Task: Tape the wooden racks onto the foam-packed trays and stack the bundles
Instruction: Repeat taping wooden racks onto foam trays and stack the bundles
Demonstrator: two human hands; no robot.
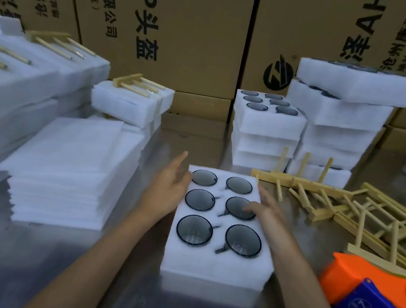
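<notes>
A white foam tray [215, 262] with several dark glass cups set in its holes lies on the metal table in front of me. My left hand [169, 183] rests flat against the tray's left edge, fingers straight. My right hand [266, 210] lies on the tray's right side with its fingers spread over a cup. A loose heap of wooden racks [363, 223] sits to the right of the tray. Finished bundles with a wooden rack on top [131, 98] are stacked at the left.
An orange and blue tape dispenser [383, 294] lies at the right front. A stack of flat foam sheets [71, 171] sits left of the tray. Piles of filled foam trays [338, 118] stand behind, and cardboard boxes [180, 27] wall the back.
</notes>
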